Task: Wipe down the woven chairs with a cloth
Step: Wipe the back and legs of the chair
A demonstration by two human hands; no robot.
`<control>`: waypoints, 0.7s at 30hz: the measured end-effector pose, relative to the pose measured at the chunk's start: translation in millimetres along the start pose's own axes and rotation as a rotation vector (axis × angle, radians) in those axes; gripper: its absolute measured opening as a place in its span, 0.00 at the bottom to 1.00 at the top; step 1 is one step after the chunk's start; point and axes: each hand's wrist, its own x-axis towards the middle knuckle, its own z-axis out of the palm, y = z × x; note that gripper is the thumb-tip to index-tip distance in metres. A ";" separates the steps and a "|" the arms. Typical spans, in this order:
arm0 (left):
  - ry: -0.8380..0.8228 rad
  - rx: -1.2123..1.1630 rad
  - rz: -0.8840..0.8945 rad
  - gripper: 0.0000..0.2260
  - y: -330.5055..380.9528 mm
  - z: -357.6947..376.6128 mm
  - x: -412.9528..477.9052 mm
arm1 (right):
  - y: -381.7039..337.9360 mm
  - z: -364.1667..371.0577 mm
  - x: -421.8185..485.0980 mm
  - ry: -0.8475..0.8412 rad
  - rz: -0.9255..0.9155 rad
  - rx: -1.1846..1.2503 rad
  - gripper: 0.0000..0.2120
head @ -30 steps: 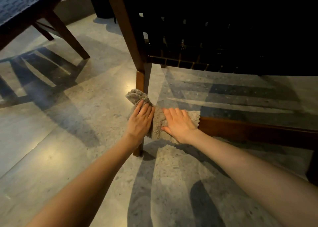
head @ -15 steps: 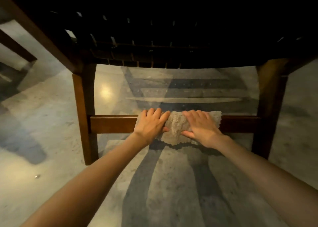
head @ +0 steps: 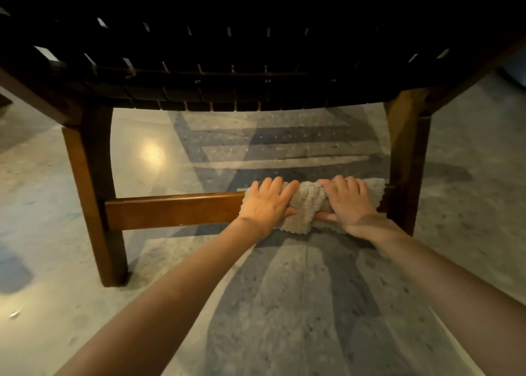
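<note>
Cloth: draped over the woven chair's lower crossbar, beside the right leg, bunched between our hands.
Left hand: grips its left end.
Right hand: grips its right end, thumb underneath.

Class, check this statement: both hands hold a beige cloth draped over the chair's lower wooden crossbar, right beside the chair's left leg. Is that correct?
Not quite. The head view shows the cloth at the right end of the crossbar, beside the right leg, not the left one. The rest stands: the left hand and right hand both hold it over the bar.
</note>
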 end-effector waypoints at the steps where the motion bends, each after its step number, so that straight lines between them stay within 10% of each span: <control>1: 0.012 0.009 -0.010 0.26 -9.6 -0.1 -10.0 | -11.9 -3.8 3.5 0.001 -0.030 -0.007 0.37; 21: 0.148 -0.174 -0.320 0.23 -177.3 -12.5 -171.2 | -237.3 -58.8 68.7 -0.076 -0.481 0.179 0.29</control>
